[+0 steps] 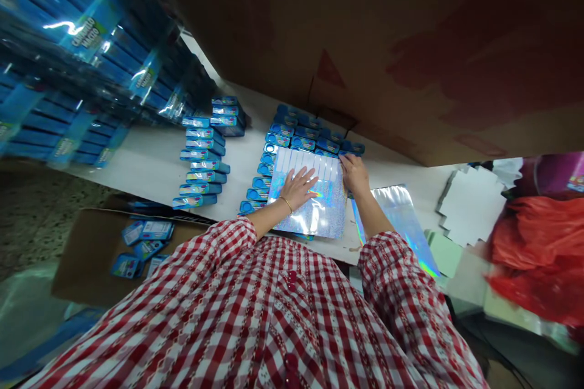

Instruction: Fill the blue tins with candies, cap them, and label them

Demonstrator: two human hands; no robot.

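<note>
A shiny holographic sheet with a row of pale strips along its far end lies over several small blue boxes. My left hand rests flat on the sheet, its fingers spread. At the sheet's far right corner, my right hand has its fingers bent together on the edge, and their tips are partly hidden. Rows of the blue boxes show beyond the sheet and along its left side. To the right, partly behind my right forearm, is a second holographic sheet.
A large brown carton looms over the table's far side. Blue boxes stand in a column on the left, near plastic-wrapped packs. An open cardboard box holds loose boxes below. White cut cards and red plastic lie right.
</note>
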